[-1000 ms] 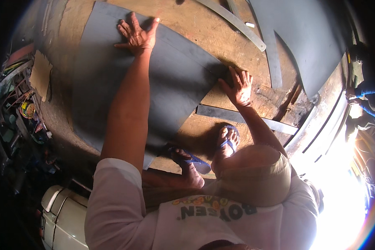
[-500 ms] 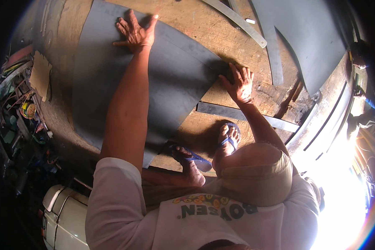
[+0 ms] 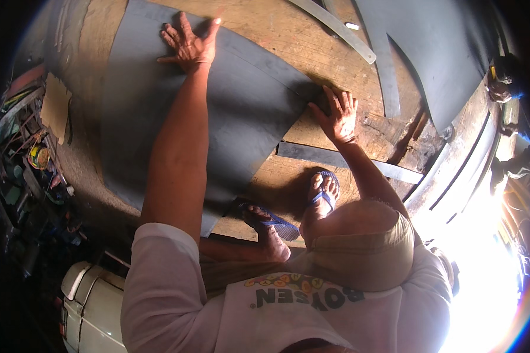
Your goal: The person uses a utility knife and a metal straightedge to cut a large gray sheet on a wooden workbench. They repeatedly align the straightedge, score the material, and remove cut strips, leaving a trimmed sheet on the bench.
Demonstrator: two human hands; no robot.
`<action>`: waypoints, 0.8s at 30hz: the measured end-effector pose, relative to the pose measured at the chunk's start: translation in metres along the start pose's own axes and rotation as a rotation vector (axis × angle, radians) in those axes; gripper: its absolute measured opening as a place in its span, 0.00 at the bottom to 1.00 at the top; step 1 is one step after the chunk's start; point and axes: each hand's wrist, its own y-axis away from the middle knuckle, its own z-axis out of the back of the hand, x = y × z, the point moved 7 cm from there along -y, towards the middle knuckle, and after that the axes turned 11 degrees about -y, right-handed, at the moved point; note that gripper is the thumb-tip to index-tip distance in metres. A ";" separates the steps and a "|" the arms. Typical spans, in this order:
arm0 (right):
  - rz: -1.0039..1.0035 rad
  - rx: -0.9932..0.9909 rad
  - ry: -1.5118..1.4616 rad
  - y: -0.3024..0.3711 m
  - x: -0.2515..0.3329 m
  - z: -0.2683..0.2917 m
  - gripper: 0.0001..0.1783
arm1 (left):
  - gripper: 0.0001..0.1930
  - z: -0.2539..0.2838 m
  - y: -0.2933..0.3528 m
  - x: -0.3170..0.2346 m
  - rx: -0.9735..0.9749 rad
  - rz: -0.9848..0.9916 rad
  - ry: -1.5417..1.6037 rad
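Right, the left hand [image 3: 188, 48] is planted palm down near the far edge of the dark grey sheet [image 3: 235, 112], fingers splayed wide and thumb stuck well out, gripping nothing, just resting flat on it. Over to the right hand [image 3: 338, 120], and that's at the sheet's right corner: fingers stretched and a little apart, thumb out toward the edge, nothing clasped. Whether the thumb presses on that edge, I can't tell. The sheet itself lies flat across the wooden board [image 3: 265, 29], under the left forearm, its near end running down toward the feet. Just below the right hand there's a metal strip [image 3: 312, 154], its left end beside the sheet, the right forearm passing over it. Up beyond, a steel ruler [image 3: 338, 32] slants across the wood with a small white stick [image 3: 352, 26] near it, and farther right a second sheet [image 3: 436, 53] spreads out, a long tongue pointing back this way. Down low, two feet in blue flip-flops [image 3: 285, 229] stand on the board, the left one close to the sheet. Off to the left, a piece of cardboard [image 3: 56, 109] leans over a dark jumble with a yellow tub [image 3: 39, 157] in it.
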 end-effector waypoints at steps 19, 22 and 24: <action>-0.106 0.081 0.004 0.000 -0.004 -0.003 0.34 | 0.58 0.011 0.007 -0.001 0.037 0.005 0.031; -0.121 0.055 0.053 0.007 -0.012 -0.004 0.36 | 0.58 0.006 0.001 -0.009 0.062 -0.001 -0.042; -0.116 0.070 0.086 0.009 -0.013 -0.004 0.35 | 0.58 0.007 0.006 -0.011 0.106 0.011 -0.047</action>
